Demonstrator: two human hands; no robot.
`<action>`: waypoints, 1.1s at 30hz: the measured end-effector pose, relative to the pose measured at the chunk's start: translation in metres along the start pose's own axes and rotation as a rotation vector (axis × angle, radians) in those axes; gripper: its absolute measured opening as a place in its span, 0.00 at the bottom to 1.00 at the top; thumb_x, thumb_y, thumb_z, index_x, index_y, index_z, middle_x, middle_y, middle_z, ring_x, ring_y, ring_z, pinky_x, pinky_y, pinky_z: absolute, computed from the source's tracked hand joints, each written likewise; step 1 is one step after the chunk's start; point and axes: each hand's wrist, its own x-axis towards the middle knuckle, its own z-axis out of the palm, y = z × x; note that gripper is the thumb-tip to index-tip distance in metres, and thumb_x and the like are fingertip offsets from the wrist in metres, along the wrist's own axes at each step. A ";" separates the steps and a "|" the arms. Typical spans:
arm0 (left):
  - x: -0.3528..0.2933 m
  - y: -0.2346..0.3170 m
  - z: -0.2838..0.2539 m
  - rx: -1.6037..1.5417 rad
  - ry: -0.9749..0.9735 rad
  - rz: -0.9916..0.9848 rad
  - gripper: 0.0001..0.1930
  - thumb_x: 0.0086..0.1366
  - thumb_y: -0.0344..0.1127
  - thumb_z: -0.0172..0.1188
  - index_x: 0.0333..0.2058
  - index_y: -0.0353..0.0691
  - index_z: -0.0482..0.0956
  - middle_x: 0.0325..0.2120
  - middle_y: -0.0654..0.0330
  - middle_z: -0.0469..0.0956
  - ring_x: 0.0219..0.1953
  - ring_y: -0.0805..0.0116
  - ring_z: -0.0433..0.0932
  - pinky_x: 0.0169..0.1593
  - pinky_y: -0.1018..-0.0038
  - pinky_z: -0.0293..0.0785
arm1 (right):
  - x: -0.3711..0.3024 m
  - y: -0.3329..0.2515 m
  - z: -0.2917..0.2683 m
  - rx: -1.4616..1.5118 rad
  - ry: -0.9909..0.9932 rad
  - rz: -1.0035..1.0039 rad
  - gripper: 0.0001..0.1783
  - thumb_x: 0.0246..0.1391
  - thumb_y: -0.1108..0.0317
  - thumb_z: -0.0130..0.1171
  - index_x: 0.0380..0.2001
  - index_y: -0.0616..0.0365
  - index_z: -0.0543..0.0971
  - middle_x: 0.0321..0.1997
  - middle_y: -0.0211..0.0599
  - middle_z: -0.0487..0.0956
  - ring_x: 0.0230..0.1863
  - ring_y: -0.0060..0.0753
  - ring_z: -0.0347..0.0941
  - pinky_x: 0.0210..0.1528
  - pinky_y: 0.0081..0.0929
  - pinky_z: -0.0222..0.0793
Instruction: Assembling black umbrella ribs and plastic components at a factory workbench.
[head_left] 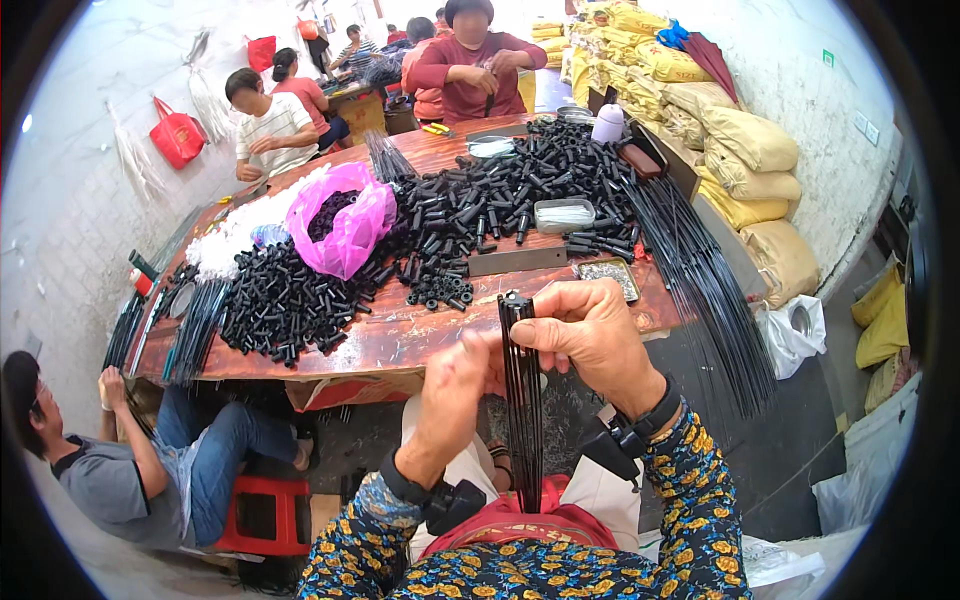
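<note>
A folded black umbrella frame, a narrow bundle of thin ribs, stands nearly upright in front of my body, its lower end at my lap. My left hand is closed around the bundle from the left, with its fingertips partly hidden behind the ribs. At the top of the frame, my right hand pinches with thumb and forefinger beside the small light-coloured tip. Whether a small part sits between those fingers is too small to tell. Just beyond my hands lies a flat metal bar on the table.
Black tubular parts heap over the wooden table. A pink plastic bag, a tray of small metal pieces and a clear box stand among them. Long black ribs overhang the right edge. Co-workers sit around; yellow sacks are stacked right.
</note>
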 end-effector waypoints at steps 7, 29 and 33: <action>0.029 0.030 -0.004 -0.110 0.065 -0.015 0.15 0.69 0.44 0.54 0.34 0.38 0.79 0.27 0.67 0.77 0.26 0.83 0.72 0.30 0.83 0.69 | 0.002 0.000 0.010 0.024 0.000 -0.004 0.08 0.49 0.69 0.70 0.29 0.61 0.83 0.21 0.25 0.79 0.19 0.10 0.69 0.19 0.10 0.61; 0.032 0.009 -0.024 -0.295 0.045 0.040 0.11 0.65 0.28 0.59 0.45 0.34 0.77 0.40 0.61 0.79 0.42 0.74 0.77 0.49 0.75 0.72 | 0.021 0.027 0.015 0.167 -0.037 0.006 0.07 0.55 0.71 0.63 0.35 0.62 0.78 0.32 0.29 0.80 0.32 0.14 0.74 0.34 0.17 0.71; 0.031 0.012 -0.020 -0.320 0.049 0.025 0.11 0.65 0.30 0.59 0.45 0.33 0.76 0.40 0.60 0.79 0.42 0.73 0.77 0.49 0.75 0.72 | 0.029 0.026 0.010 0.166 -0.056 0.055 0.09 0.55 0.68 0.63 0.35 0.63 0.78 0.31 0.28 0.80 0.31 0.14 0.73 0.34 0.16 0.71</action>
